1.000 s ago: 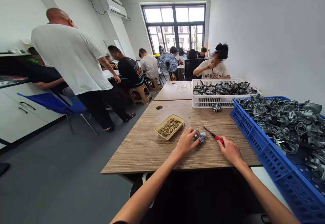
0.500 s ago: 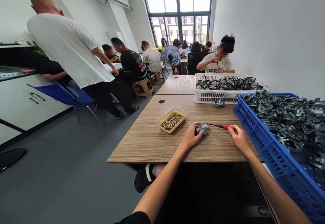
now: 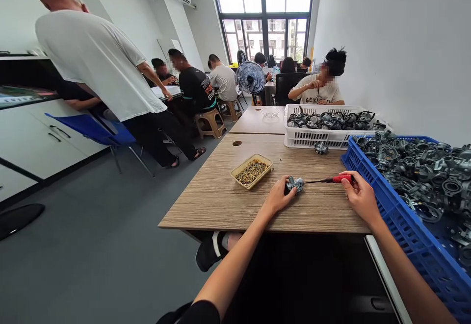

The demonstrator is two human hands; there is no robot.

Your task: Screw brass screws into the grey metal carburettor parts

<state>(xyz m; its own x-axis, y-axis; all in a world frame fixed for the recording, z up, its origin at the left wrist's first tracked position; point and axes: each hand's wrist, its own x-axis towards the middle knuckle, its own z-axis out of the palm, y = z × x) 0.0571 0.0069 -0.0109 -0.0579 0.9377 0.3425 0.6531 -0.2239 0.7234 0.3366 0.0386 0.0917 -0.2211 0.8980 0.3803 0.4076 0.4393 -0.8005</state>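
Note:
My left hand (image 3: 278, 197) is closed on a small grey metal carburetor (image 3: 295, 184), holding it against the wooden table (image 3: 209, 201). In my right hand (image 3: 360, 194) is a screwdriver (image 3: 340, 179) with a red handle, gripped near its back end. Its dark shaft lies nearly level and points left, with the tip at the carburetor's right side; whether it sits in a screw is too small to tell. Left of my left hand stands a cream tray (image 3: 243, 185) filled with small brass-coloured screws or pins.
At right, a blue crate (image 3: 401, 238) is heaped with carburetors. A white basket (image 3: 305, 140) of similar parts stands at the back, one loose carburetor (image 3: 321, 148) before it. A person (image 3: 324, 81) works behind the basket; another person (image 3: 95, 64) stands at left.
My right hand has moved a little right and back along the screwdriver, its grip now nearer the handle's end. My left hand still holds the carburetor. The whole view has shifted slightly.

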